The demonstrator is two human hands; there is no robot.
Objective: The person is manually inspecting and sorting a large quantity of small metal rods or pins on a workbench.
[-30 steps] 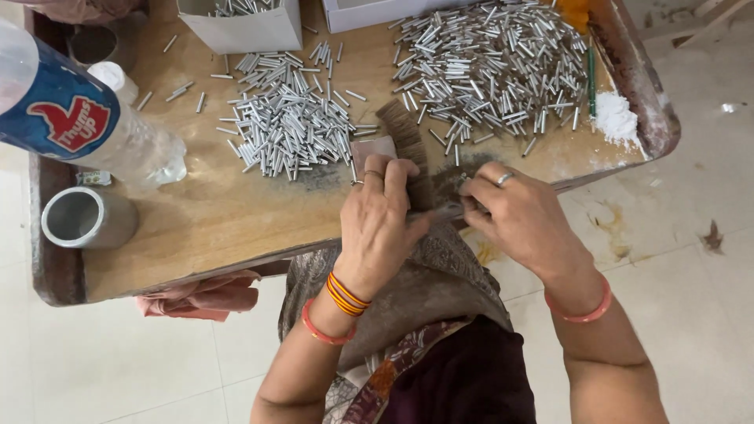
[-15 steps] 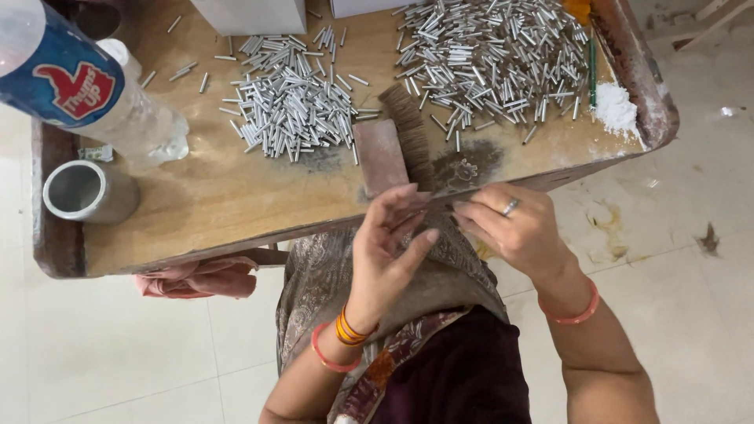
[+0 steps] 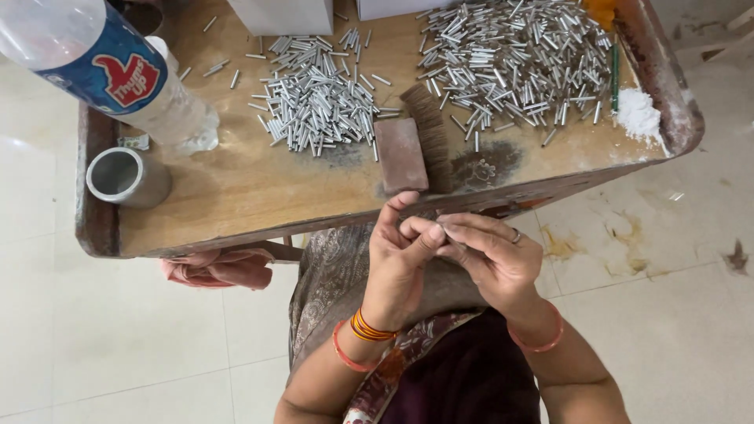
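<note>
Whatever sits between the fingertips of the left hand (image 3: 400, 263) and the right hand (image 3: 491, 255) is covered by the fingers; its kind cannot be told. The plastic bottle (image 3: 102, 67) is cut off by the top and left edges, so its cap end is out of view. Two white boxes (image 3: 283, 14) at the far side of the table (image 3: 236, 188) show only their lower walls. The yellow item (image 3: 601, 9) at the top edge is cropped beyond recognition. The pink cloth (image 3: 220, 268) is partly hidden under the table's rim. The brush (image 3: 428, 133) is partly covered by the reddish block (image 3: 400, 155).
</note>
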